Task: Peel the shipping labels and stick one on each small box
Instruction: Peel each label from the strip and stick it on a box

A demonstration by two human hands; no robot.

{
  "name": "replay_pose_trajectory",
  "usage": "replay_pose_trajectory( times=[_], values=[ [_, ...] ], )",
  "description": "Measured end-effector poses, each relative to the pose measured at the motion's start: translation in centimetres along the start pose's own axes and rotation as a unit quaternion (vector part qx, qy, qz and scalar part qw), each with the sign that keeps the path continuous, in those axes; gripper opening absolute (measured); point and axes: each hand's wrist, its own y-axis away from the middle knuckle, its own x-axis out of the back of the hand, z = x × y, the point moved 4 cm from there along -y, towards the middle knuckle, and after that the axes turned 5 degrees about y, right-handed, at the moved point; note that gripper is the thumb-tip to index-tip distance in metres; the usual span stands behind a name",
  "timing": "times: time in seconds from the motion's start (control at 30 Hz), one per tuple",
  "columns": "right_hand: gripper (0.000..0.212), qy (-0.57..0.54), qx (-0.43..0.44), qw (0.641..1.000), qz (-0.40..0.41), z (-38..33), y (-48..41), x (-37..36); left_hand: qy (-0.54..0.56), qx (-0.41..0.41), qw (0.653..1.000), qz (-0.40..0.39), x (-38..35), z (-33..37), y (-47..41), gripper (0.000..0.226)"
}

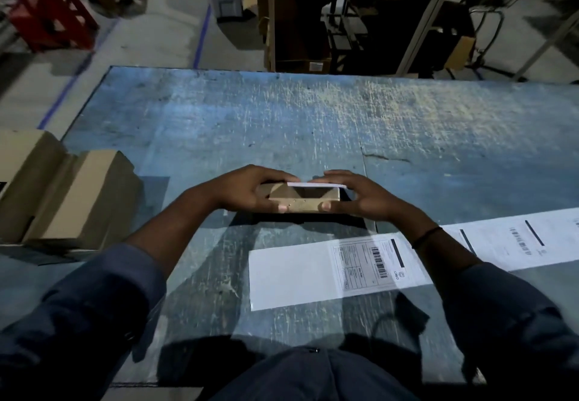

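A small brown cardboard box [304, 201] is held a little above the blue table, between both hands. My left hand [247, 192] grips its left end with the thumb on the near face. My right hand [360, 198] grips its right end the same way. A white label [316, 185] lies along the box's top, under my fingertips. A strip of label sheets [344, 272] lies flat on the table in front of me, running off to the right; its left part is blank white backing and a printed barcode label follows.
Two larger cardboard boxes [62, 193] stand at the table's left edge. The scratched blue table [282, 124] stretches away beyond my hands. Past its far edge are shelving racks [344, 24], a red crate [53, 21] and a concrete floor.
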Motion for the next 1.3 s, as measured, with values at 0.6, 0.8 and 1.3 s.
replay_pose_trajectory(
  times=[0.6,0.8,1.3],
  values=[
    [0.074,0.045,0.055,0.997,0.029,0.9,-0.2,0.1,-0.020,-0.103,0.990,0.094,-0.9,-1.0,-0.8,0.074],
    [0.056,0.074,0.082,0.992,0.066,1.2,-0.2,-0.3,-0.098,-0.157,0.977,0.105,-0.9,-0.9,-1.3,0.057],
    [0.019,-0.250,-0.108,0.931,0.244,-0.2,-0.8,-2.3,-0.072,-0.002,0.945,0.318,-2.9,1.8,-0.9,0.044]
  ],
)
